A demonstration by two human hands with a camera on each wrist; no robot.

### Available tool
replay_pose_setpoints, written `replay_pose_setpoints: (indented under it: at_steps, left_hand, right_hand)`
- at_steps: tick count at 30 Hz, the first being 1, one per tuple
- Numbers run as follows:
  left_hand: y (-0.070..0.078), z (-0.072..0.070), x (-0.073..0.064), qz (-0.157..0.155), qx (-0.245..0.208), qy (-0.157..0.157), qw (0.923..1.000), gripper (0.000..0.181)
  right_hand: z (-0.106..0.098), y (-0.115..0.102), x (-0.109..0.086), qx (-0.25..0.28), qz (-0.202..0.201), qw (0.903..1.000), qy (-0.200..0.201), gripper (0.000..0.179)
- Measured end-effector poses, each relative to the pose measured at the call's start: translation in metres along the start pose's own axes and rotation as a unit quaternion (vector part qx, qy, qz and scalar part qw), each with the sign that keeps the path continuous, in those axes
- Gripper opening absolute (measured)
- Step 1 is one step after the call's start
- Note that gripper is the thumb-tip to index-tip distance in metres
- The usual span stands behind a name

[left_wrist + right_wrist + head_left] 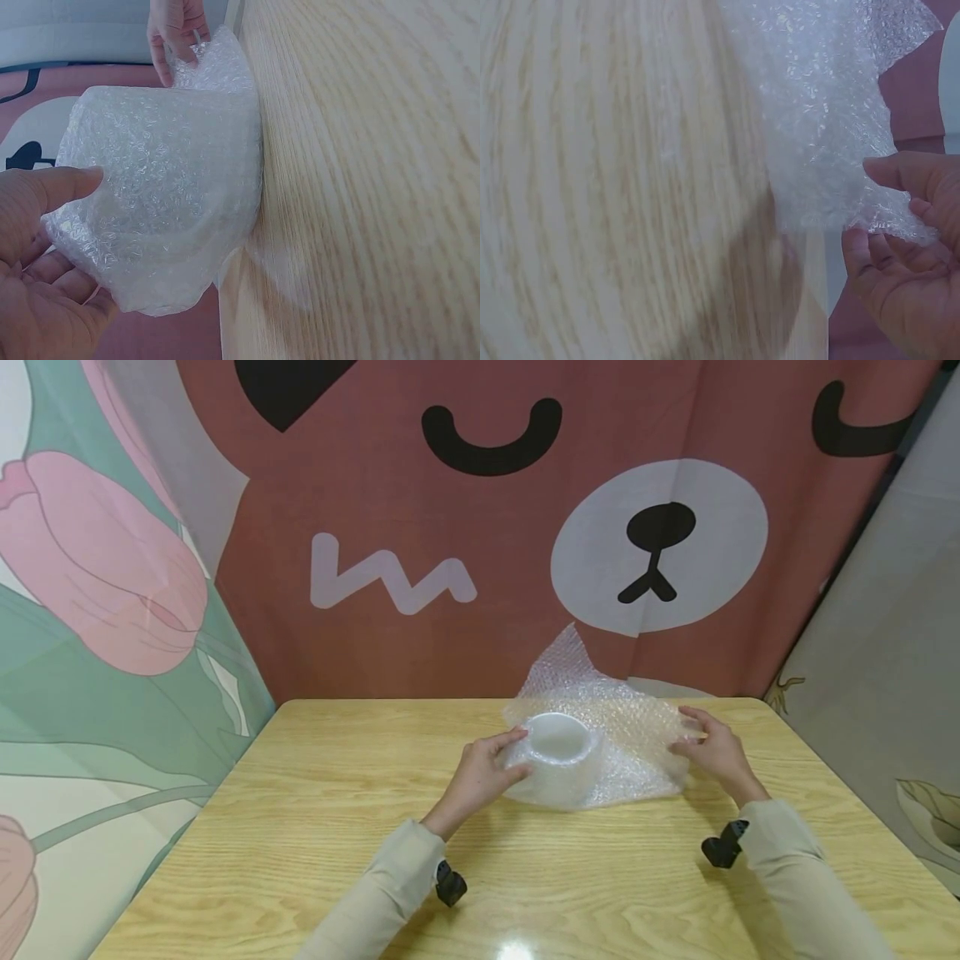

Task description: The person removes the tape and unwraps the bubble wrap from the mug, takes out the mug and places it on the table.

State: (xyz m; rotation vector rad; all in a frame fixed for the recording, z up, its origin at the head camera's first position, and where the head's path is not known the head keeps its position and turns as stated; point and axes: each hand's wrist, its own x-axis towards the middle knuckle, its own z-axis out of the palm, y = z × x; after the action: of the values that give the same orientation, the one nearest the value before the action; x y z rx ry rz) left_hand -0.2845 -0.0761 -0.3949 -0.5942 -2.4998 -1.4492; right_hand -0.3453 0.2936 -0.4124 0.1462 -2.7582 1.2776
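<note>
A white round vessel (558, 739), bowl-like with a wide open rim, sits on the table with bubble wrap (633, 722) around its side. My left hand (482, 774) grips its left side through the plastic, thumb on the near side and fingers toward the rim. In the left wrist view the bubble wrap (150, 165) covers the vessel's wall. The loose sheet spreads to the right and rises in a peak behind. At its right edge my right hand (716, 753) holds the sheet between thumb and fingers, as the right wrist view shows on the bubble wrap (817, 135).
Everything lies on a light wood-grain table (337, 860), whose back edge runs just behind the wrap. A curtain (375, 652) with a cartoon bear face hangs behind it, with printed cloth at both sides. Small black cameras (450, 885) are worn on the wrists.
</note>
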Motion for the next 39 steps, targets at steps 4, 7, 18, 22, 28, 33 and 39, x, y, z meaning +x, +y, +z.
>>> replay_pose_setpoints:
  at_steps: [4,7,18,22,28,33,39]
  left_hand:
    - [-0.001,0.0,0.0,0.001,-0.001,0.0,1.0,0.049]
    - [-0.001,0.0,0.0,0.003,0.0,0.0,1.0,0.049]
    - [0.0,-0.001,0.002,0.004,0.014,-0.004,0.9999,0.051]
    - [0.002,-0.003,0.003,0.013,0.03,-0.005,0.9995,0.051]
    - [0.002,-0.005,0.004,0.006,0.042,-0.022,0.9989,0.054]
    - [0.004,-0.008,0.006,0.002,0.045,-0.033,0.9984,0.054]
    - [0.007,-0.012,0.007,0.006,0.042,-0.035,0.9985,0.052]
  right_hand:
    - [0.001,0.002,0.0,-0.008,0.014,0.9999,-0.001,0.076]
    - [0.002,0.003,0.001,-0.012,0.022,0.9997,-0.001,0.076]
    - [0.002,0.005,0.004,-0.043,0.027,0.9987,0.002,0.074]
    - [0.002,0.002,0.005,-0.043,0.01,0.999,0.007,0.074]
    - [0.0,-0.005,0.004,-0.046,-0.042,0.9976,0.031,0.072]
    - [-0.001,-0.014,0.003,-0.05,-0.067,0.9952,0.049,0.072]
    - [-0.002,-0.026,0.0,-0.038,-0.069,0.9945,0.069,0.076]
